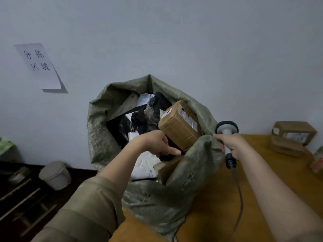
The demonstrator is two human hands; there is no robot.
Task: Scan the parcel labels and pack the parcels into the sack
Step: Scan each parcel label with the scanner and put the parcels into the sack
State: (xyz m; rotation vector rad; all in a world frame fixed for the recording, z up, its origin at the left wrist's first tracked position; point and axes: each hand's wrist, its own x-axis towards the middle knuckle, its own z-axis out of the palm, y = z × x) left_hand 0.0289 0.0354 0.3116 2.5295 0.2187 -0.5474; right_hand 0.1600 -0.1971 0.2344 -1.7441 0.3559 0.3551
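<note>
Our left hand (158, 144) reaches into the sack (103, 137), fingers curled under the low end of the box (180, 126). The box sits tilted in the sack's mouth, long axis rising away to the right. Our right hand (230, 145) grips the scanner (226, 135) and pinches the sack's rim. More parcels (293, 135) wait far right on the surface (262, 198), nearer that hand.

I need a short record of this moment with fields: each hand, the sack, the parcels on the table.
left hand: inside the sack mouth, holding the brown box from below
right hand: grips the scanner and the sack rim
sack: open, nearly full of black and white bags
table: two cardboard parcels stacked at the far right
</note>
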